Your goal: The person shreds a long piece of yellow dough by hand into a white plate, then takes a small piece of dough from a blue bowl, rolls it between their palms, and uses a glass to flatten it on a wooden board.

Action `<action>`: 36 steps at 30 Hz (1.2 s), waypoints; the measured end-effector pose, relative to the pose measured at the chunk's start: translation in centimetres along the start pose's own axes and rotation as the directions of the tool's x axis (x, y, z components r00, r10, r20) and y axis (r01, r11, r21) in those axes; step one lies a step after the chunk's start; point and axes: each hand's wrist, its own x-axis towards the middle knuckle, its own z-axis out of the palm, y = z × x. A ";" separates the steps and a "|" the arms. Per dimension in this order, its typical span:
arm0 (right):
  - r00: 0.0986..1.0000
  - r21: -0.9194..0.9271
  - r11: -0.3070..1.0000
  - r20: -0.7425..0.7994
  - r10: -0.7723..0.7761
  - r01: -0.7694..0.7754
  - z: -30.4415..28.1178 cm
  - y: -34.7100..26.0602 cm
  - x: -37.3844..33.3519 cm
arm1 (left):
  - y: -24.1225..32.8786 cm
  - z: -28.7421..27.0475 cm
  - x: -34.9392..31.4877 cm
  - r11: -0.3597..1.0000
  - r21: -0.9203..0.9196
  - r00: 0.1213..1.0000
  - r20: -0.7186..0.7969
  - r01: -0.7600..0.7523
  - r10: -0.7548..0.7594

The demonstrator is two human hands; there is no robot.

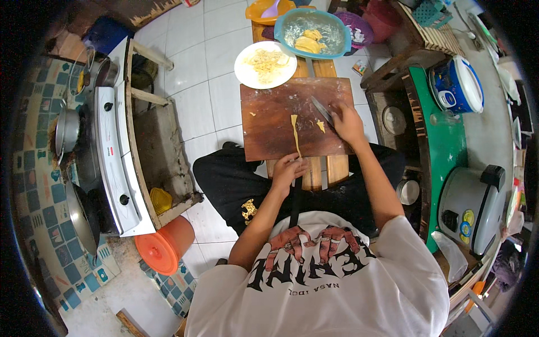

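Observation:
A wooden cutting board (269, 135), dusted with flour, lies in front of me. Down its middle runs a thin yellow dough strip (296, 130). At the near edge of the board my left hand (288, 172) pinches the strip's lower end between its fingers. My right hand (349, 126) grips a knife (321, 108) at the board's right side, its blade slanting toward the far left over the wood. Between knife and strip lies a small dough scrap (320, 126). Beyond the board, a white plate (242, 72) carries cut noodle-like strips, and a teal tub (342, 32) holds floury yellow dough pieces (308, 42).
The board rests on a slatted wooden bench (312, 178). An orange bowl (254, 11) with a purple spoon stands at the far end. To the left is a stove (112, 146) and an orange lidded bucket (163, 247). A rice cooker (469, 205) sits on the right counter.

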 end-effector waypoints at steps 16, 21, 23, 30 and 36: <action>0.981 0.131 0.980 -0.107 0.165 -0.150 1.2 0.8 -7.4 | 2.4 -1.3 4.4 0.683 0.482 0.807 0.095 -0.549 0.582; 0.942 0.439 0.847 -0.006 0.336 -0.299 2.6 1.9 -8.7 | 7.9 -0.3 8.5 0.049 0.927 0.546 0.175 -0.371 0.820; 0.950 0.413 0.875 -0.066 0.306 -0.253 2.7 1.1 -8.7 | 8.6 -0.2 9.0 0.010 0.938 0.601 0.215 -0.347 0.770; 0.957 0.057 0.962 -0.099 0.271 -0.267 1.6 -0.6 -7.9 | 9.3 0.5 8.5 -0.036 0.920 0.622 0.292 -0.389 0.726; 0.976 -0.066 0.983 -0.147 0.158 -0.169 2.3 0.2 -7.0 | 10.0 -0.4 9.2 0.618 0.423 0.746 0.299 -0.662 0.595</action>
